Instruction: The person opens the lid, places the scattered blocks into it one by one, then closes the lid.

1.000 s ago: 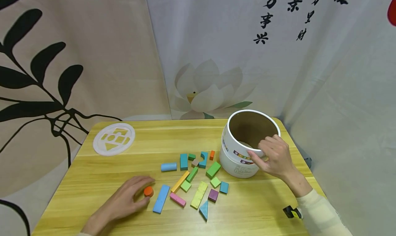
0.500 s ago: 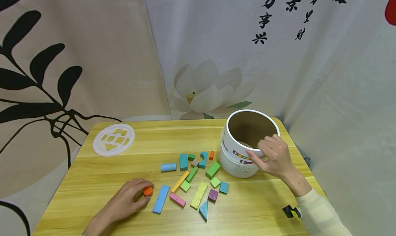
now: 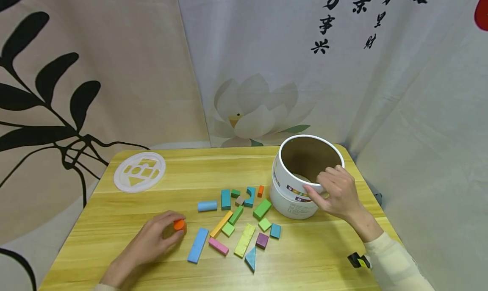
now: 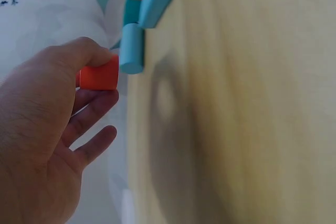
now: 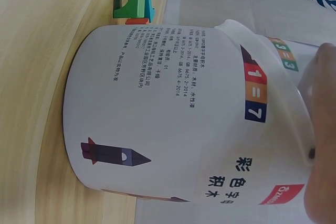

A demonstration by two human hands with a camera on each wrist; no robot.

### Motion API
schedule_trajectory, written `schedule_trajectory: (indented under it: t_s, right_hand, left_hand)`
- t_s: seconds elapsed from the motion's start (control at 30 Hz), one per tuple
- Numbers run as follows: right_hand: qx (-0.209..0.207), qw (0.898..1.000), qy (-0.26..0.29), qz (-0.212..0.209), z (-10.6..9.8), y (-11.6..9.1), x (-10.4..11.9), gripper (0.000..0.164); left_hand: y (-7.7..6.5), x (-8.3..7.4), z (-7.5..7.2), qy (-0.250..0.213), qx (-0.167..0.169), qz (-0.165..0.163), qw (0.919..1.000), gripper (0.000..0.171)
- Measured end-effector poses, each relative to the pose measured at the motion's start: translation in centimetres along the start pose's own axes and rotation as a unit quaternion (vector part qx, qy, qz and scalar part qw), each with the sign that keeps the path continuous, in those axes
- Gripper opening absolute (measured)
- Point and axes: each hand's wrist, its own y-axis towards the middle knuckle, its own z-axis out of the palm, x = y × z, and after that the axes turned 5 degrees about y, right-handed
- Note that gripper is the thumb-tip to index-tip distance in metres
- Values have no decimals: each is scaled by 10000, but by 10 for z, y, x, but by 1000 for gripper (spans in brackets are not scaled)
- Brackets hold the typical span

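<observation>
Between thumb and fingertips, my left hand [image 3: 154,239] pinches a short orange cylinder block [image 3: 179,225]. The left wrist view shows the orange cylinder block [image 4: 100,74] raised off the wood, its shadow falling on the tabletop. My right hand [image 3: 337,192] grips the near right rim of a white bucket [image 3: 296,202], thumb outside and fingers over the edge. The bucket stands upright with its mouth uncovered. Printed labels and a rocket picture show on the bucket [image 5: 157,114] in the right wrist view. A long blue block [image 3: 198,245] lies just right of my left hand.
Several loose blocks lie mid-table, among them a blue cylinder [image 3: 207,206], a yellow block [image 3: 244,241], a purple cube [image 3: 262,240] and a blue triangle [image 3: 250,259]. A white lid with shaped cut-outs [image 3: 121,178] lies back left. A black-and-yellow item [image 3: 359,260] sits by the right sleeve.
My left hand has lifted the orange cylinder block off the table, shifting slightly up and left in the head view. The right hand and bucket stay put.
</observation>
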Motion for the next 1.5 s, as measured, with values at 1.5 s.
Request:
schedule_trajectory:
  t_s: [1.5]
  right_hand:
    - [-14, 9994, 351, 6, -4, -4, -1, 51]
  left_hand:
    - [268, -156, -2, -898, -1030, 2945, 9458, 31]
